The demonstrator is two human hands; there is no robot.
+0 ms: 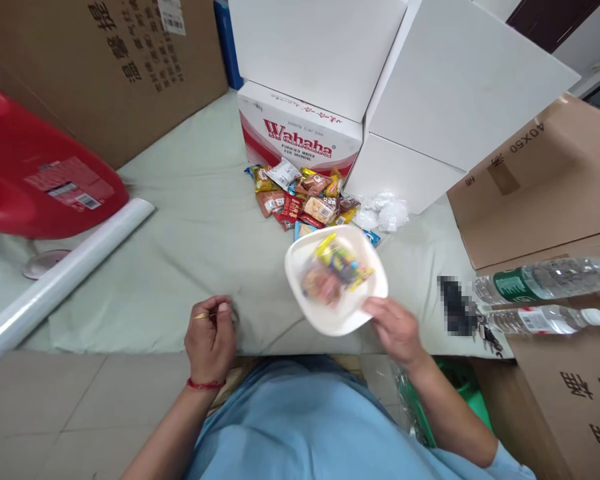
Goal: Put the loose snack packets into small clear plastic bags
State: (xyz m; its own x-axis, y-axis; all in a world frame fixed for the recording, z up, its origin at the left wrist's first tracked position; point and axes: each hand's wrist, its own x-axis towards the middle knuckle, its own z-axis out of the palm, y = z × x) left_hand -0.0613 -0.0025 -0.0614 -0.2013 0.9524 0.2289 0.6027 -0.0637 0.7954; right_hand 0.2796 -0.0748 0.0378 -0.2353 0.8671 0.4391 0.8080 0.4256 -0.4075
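My right hand [395, 330] grips the near right rim of a white, rounded-square plastic bowl [305, 310], slightly blurred and held above the table. Inside the bowl lie a yellow-and-blue snack packet [344, 263] and a pinkish-brown wrapped snack [323, 285]. My left hand [211, 340] is closed at the table's front edge, thumb against curled fingers; whatever may be in them is hidden. Just beyond the bowl is a heap of small wrapped snacks [320, 208], with crumpled clear-white plastic bundles [387, 212] to its right.
A Wahaha carton [300, 137] and white boxes [415, 87] stand behind the heap. At left are a red jug [45, 173] and a plastic-film roll [70, 280]. Two water bottles [555, 280] lie at right beside keys [487, 333] and a cardboard box [540, 180].
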